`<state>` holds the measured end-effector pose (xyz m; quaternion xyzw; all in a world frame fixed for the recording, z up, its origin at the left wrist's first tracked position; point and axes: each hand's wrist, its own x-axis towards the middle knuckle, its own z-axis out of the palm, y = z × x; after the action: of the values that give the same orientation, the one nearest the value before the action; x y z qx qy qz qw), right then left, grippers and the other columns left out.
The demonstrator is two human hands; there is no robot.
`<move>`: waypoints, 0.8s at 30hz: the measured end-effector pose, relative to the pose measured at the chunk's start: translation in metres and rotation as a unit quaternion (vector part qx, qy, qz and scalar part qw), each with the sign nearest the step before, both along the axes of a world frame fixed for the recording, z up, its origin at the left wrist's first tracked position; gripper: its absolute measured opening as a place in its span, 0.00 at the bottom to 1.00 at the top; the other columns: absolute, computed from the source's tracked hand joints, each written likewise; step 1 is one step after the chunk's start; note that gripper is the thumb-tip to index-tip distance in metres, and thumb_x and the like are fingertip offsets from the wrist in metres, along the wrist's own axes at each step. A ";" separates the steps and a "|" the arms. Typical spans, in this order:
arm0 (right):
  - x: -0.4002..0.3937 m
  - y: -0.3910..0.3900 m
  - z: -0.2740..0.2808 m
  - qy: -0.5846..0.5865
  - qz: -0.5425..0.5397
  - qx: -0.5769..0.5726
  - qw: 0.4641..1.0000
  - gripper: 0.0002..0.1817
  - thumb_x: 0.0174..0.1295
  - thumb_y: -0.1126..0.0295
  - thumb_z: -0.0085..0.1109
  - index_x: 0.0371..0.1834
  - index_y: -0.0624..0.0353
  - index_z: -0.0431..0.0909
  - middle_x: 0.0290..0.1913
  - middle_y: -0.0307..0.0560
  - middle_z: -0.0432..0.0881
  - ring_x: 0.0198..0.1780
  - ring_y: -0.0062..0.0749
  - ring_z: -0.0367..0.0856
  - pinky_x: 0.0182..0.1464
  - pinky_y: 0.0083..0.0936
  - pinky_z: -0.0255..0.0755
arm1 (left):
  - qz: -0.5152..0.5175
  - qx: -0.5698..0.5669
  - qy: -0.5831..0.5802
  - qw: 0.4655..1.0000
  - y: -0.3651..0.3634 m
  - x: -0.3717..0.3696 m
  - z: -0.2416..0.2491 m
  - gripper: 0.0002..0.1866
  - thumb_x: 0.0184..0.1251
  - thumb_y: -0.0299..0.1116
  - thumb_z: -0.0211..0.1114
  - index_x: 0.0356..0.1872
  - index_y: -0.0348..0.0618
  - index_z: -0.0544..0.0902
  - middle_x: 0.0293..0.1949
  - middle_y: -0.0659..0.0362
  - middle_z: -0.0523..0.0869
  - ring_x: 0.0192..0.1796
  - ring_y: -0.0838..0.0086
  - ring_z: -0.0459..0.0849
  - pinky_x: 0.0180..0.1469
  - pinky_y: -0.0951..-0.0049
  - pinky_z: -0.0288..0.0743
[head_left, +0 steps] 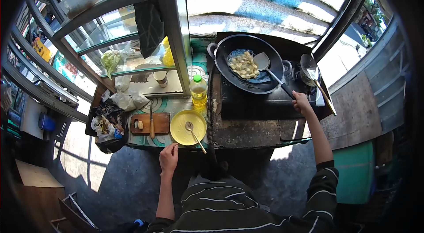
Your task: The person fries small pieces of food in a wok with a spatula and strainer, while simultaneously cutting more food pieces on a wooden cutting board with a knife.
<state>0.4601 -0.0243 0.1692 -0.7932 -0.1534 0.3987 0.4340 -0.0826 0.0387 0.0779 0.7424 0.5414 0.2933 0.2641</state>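
Note:
My right hand is wrapped round the dark handle of a metal spatula. The spatula's blade rests in a large black wok, against the right side of pale, lumpy food in oil. My left hand is closed near the counter's front edge, just below a yellow bowl; whether anything is in its fingers is too small to tell. In the bowl lies a spoon, its handle over the rim. A wooden cutting board with a knife lies left of the bowl.
Behind the bowl stands an oil bottle with a green cap. A glass cabinet holding cabbage rises at the left. Plastic bags crowd the counter's left end. Right of the wok, a strainer lies over a small pot.

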 end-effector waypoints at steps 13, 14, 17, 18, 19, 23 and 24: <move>-0.034 -0.013 0.054 -0.206 0.184 0.040 0.960 0.15 0.58 0.63 0.57 0.41 0.65 0.78 0.19 0.40 0.75 0.16 0.21 0.71 0.19 0.18 0.63 | 0.015 0.029 0.003 0.999 0.020 -0.015 -0.010 0.08 0.61 0.29 0.57 0.34 0.34 0.81 0.26 0.51 0.82 0.28 0.65 0.82 0.33 0.71 0.74; -0.035 -0.017 0.059 -0.209 0.184 0.039 0.960 0.15 0.58 0.63 0.57 0.41 0.65 0.78 0.19 0.40 0.75 0.16 0.21 0.71 0.19 0.18 0.63 | 0.014 0.030 0.000 0.999 0.023 -0.011 -0.006 0.08 0.61 0.29 0.57 0.34 0.34 0.81 0.26 0.51 0.82 0.28 0.65 0.82 0.33 0.71 0.74; -0.066 -0.038 0.109 -0.504 0.204 0.024 0.839 0.17 0.54 0.64 0.58 0.45 0.61 0.78 0.32 0.55 0.81 0.34 0.46 0.81 0.39 0.33 0.71 | 0.006 0.040 -0.027 0.999 0.032 -0.003 0.006 0.08 0.61 0.29 0.56 0.34 0.35 0.80 0.28 0.50 0.82 0.28 0.62 0.81 0.32 0.68 0.73; -0.075 -0.044 0.124 -0.506 0.202 0.024 0.838 0.17 0.54 0.64 0.58 0.45 0.61 0.78 0.32 0.55 0.81 0.34 0.46 0.81 0.39 0.33 0.71 | 0.005 0.041 -0.029 0.999 0.035 -0.002 0.004 0.08 0.61 0.29 0.56 0.34 0.35 0.80 0.28 0.50 0.82 0.28 0.62 0.81 0.32 0.68 0.73; -0.082 -0.051 0.136 -0.552 0.199 -0.005 0.810 0.17 0.54 0.63 0.59 0.46 0.57 0.78 0.32 0.55 0.81 0.33 0.46 0.81 0.38 0.33 0.71 | 0.004 0.043 -0.025 0.999 0.038 -0.001 0.001 0.08 0.61 0.29 0.56 0.35 0.35 0.80 0.29 0.50 0.82 0.29 0.62 0.81 0.32 0.68 0.73; -0.100 -0.065 0.133 -0.638 0.190 -0.074 0.743 0.17 0.52 0.64 0.61 0.48 0.48 0.78 0.28 0.51 0.80 0.29 0.45 0.79 0.32 0.35 0.70 | 0.003 0.038 -0.020 0.999 0.040 0.000 0.002 0.08 0.61 0.29 0.56 0.35 0.35 0.80 0.29 0.49 0.82 0.29 0.61 0.81 0.33 0.68 0.73; -0.105 -0.066 0.132 -0.652 0.191 -0.095 0.728 0.17 0.52 0.66 0.61 0.48 0.47 0.78 0.26 0.50 0.80 0.28 0.44 0.79 0.31 0.34 0.70 | 0.002 0.040 -0.022 0.999 0.041 0.000 -0.001 0.08 0.61 0.29 0.56 0.35 0.35 0.80 0.29 0.49 0.82 0.29 0.61 0.81 0.33 0.68 0.73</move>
<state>0.3556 -0.0903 0.3011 -0.8490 -0.5083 -0.1290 0.0644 -0.0830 0.0802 0.0768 0.7444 0.5250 0.3314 0.2458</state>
